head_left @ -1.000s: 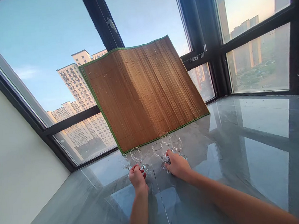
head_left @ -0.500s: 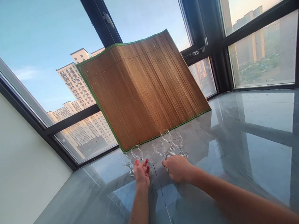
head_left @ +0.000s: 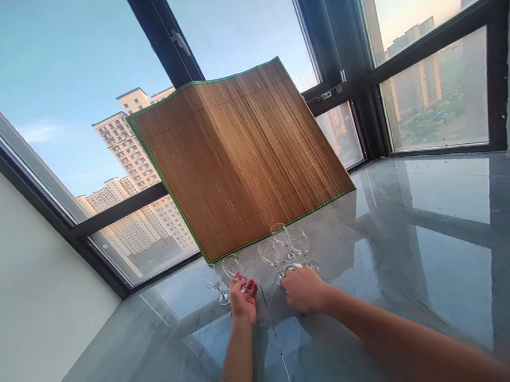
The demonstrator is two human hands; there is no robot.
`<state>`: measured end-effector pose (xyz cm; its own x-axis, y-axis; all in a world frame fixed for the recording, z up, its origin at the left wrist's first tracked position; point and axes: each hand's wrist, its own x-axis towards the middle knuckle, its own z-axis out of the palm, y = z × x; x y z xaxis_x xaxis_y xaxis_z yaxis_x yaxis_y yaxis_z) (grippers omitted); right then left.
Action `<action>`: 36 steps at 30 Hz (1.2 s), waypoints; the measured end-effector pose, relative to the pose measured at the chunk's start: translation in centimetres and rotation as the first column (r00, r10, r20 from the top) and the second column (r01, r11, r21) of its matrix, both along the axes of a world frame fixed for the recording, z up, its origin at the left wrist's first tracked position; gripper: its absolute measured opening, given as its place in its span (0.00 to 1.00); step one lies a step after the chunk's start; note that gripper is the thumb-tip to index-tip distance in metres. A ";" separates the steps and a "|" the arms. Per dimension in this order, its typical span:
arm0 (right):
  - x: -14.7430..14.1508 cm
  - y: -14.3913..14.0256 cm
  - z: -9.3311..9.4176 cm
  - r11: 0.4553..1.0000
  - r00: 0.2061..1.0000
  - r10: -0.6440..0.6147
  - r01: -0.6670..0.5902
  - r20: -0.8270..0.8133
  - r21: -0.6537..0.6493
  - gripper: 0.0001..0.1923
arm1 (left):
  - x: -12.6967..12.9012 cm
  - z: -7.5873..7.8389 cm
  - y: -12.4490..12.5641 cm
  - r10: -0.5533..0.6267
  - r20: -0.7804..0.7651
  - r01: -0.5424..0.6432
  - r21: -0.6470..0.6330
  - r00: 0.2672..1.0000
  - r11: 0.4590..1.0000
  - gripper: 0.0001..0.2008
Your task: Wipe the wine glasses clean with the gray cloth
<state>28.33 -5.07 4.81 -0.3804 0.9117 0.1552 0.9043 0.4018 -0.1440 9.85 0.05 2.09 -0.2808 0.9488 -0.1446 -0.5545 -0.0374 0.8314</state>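
Observation:
Several clear wine glasses stand on a glossy grey stone ledge (head_left: 414, 250) in front of a leaning bamboo mat (head_left: 239, 157). My left hand (head_left: 243, 300) lies with its fingers spread, fingertips at the foot of the second glass from the left (head_left: 232, 266). Another glass (head_left: 211, 277) stands just left of it. My right hand (head_left: 304, 289) is a closed fist just in front of the glass group on the right (head_left: 300, 243). A bit of pale cloth (head_left: 293, 266) shows at its knuckles; the rest of the cloth is hidden in the hand.
The bamboo mat leans against dark-framed windows (head_left: 118, 211) with tower blocks outside. A white wall (head_left: 31, 285) bounds the ledge on the left. A thin seam (head_left: 273, 340) runs along the ledge between my arms.
My left hand has let go of the glass foot, and its fingers are now spread. My right fist has drawn back slightly from the glasses, hiding more of the cloth.

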 end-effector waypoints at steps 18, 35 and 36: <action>-0.5 2.2 -0.7 0.996 0.994 -0.087 0.086 -0.063 -0.020 0.16 | 2.2 -0.9 -0.9 0.048 -0.258 -0.038 0.041 0.965 0.998 0.17; -0.7 2.4 -1.3 0.985 0.982 -0.163 0.158 -0.094 -0.062 0.17 | 2.7 -0.8 -1.1 0.007 -0.405 0.009 0.037 0.914 0.999 0.19; -0.7 2.5 -1.3 0.985 0.982 -0.166 0.160 -0.095 -0.063 0.17 | 2.7 -0.8 -1.1 0.010 -0.414 0.008 0.043 0.910 0.999 0.18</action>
